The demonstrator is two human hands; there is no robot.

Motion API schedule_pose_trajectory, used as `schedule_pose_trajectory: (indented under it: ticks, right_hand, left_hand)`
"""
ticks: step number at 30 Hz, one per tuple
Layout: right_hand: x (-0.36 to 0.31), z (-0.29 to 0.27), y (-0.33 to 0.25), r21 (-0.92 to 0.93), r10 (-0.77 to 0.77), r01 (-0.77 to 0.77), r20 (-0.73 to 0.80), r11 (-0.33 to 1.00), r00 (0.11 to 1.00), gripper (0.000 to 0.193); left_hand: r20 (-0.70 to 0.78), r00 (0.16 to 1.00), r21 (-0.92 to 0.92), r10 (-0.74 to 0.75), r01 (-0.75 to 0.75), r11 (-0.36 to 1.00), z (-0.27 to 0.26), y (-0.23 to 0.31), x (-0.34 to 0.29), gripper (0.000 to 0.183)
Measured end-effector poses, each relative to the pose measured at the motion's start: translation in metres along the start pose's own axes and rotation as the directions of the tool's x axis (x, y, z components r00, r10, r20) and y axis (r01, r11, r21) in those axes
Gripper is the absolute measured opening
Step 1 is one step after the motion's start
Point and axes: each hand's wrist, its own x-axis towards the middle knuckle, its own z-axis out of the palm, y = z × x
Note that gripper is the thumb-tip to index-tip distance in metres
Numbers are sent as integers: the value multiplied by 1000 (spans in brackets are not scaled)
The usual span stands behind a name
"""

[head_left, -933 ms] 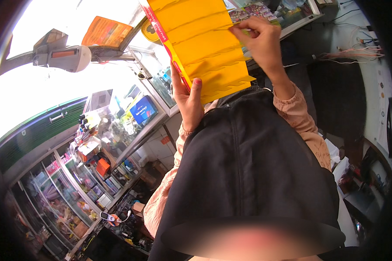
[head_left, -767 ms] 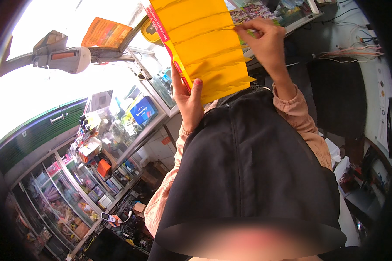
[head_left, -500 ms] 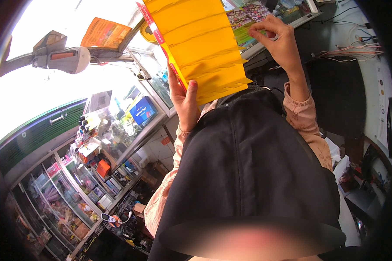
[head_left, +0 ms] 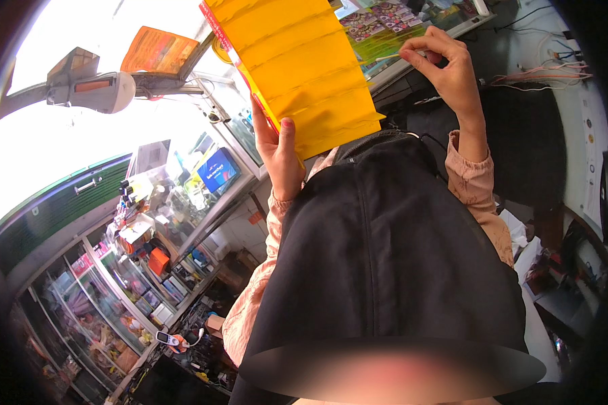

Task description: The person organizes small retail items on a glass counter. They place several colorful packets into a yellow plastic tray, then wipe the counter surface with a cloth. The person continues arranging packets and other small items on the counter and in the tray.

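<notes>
A flat yellow panel (head_left: pixel 297 74) stands tilted in front of me, crossed by several rows of overlapping yellow strips with jagged ends. Along its left edge runs a red printed band. My left hand (head_left: pixel 280 155) grips its lower left corner, with the thumb on the yellow face and the other fingers behind. To the right of the panel and apart from it, my right hand (head_left: pixel 446 64) is raised with thumb and forefinger pinched together. A thin pale sliver shows by those fingertips; I cannot tell whether they hold it.
Beyond the panel is a glass-topped counter (head_left: pixel 463 34) with patterned packets (head_left: pixel 392 17). Cables (head_left: pixel 540 74) lie at the far right. A glass display case (head_left: pixel 115 270) full of goods stands at left, near a blue box (head_left: pixel 217 170). A lamp (head_left: pixel 105 92) hangs at upper left.
The yellow panel and my left hand have shifted slightly left. My right hand has moved a little to the right, away from the panel, still pinched. Fewer jagged strip ends stick out at the right edge.
</notes>
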Motion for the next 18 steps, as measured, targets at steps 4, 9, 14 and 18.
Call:
schedule_pose_trajectory:
  ticks: [4,9,14,18]
  right_hand:
    - [-4,14,-5,-230,-65,52,-49,972,997,11]
    - [-5,44,-6,-185,-8,-10,-97,983,995,13]
    - [-7,40,-7,-129,114,-135,-160,982,981,15]
    - [-10,48,-11,-98,113,-127,-138,987,984,16]
  left_hand:
    - [-23,1000,-12,4,-4,1000,5,-2,-1,69]
    - [-19,999,-6,51,-52,999,11,-7,-3,71]
    - [-26,997,16,79,-78,997,13,-7,-3,72]
    - [-15,997,22,77,-77,997,20,-9,-2,73]
